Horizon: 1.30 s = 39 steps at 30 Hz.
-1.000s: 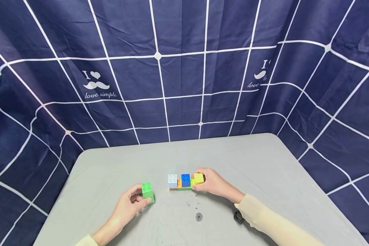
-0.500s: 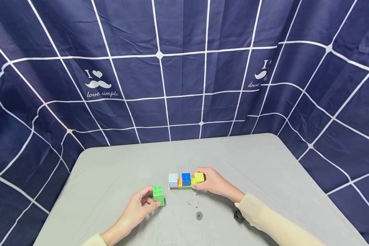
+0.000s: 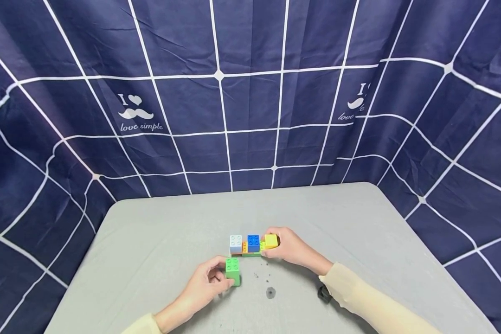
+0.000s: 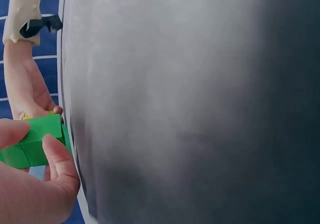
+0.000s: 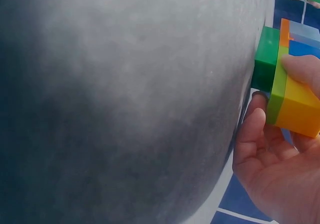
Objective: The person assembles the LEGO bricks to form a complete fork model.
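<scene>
My left hand [image 3: 203, 288] pinches a green stack of toy building bricks [image 3: 232, 272] between thumb and fingers, studs facing up. In the left wrist view a seam across the green bricks [image 4: 36, 140] shows two pieces joined. My right hand [image 3: 291, 248] grips the right end of a built row of bricks, at the yellow brick [image 3: 271, 240]. A blue brick [image 3: 253, 243] and a pale blue brick [image 3: 235, 243] stand to its left. They sit on orange and lime pieces, with a darker green brick [image 5: 266, 57] underneath. The green stack stands close in front of the row's left end.
A grey table [image 3: 171, 222] lies under both hands, with a dark round spot [image 3: 271, 292] and small specks nearer its front. A navy curtain with white lines [image 3: 250, 102] closes off the back and sides. A black object [image 3: 324, 293] shows at the right sleeve.
My left hand has carried the green stack rightward and slightly toward me, from left of the row to in front of its left end. My right hand and the row have stayed nearly still.
</scene>
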Motion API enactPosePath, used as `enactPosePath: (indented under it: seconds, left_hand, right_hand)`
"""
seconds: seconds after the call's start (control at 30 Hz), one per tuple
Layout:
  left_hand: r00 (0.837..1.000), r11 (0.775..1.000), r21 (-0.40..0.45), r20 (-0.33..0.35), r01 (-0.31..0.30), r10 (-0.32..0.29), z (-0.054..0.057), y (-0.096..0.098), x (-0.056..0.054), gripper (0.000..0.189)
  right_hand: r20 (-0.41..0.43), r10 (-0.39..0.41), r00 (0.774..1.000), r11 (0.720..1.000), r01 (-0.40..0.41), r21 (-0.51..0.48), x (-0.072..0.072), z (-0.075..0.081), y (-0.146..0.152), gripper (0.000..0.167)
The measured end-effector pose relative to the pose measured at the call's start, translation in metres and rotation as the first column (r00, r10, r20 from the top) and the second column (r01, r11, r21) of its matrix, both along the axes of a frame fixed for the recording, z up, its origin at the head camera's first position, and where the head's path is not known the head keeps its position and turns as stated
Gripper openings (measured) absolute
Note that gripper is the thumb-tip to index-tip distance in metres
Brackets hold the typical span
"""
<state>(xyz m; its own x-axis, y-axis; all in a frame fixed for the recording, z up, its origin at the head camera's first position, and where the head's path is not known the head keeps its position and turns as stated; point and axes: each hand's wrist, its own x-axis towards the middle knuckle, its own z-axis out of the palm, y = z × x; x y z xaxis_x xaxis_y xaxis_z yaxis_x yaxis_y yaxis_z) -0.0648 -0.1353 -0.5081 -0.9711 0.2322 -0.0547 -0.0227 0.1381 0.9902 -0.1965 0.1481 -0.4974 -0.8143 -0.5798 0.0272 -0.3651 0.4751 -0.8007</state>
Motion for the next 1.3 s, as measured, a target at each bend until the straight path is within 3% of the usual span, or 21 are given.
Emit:
enactPosePath:
  seconds: [0.73,1.3]
  left_hand:
    - [0.998,0.995,0.093,0.048,0.036,-0.041,-0.006,0.04,-0.003,0.039]
    - [0.995,0.995,0.09,0.082,0.051,-0.058,-0.009,0.053,-0.002,0.038]
  right_hand:
    - [-0.004,-0.006,1.0,1.0,0.006,-0.012,0.002,0.0,-0.001,0.024]
    - [0.007,0.001,1.0,0.998,0.0,-0.057,0.001,-0.003,-0.001,0.025]
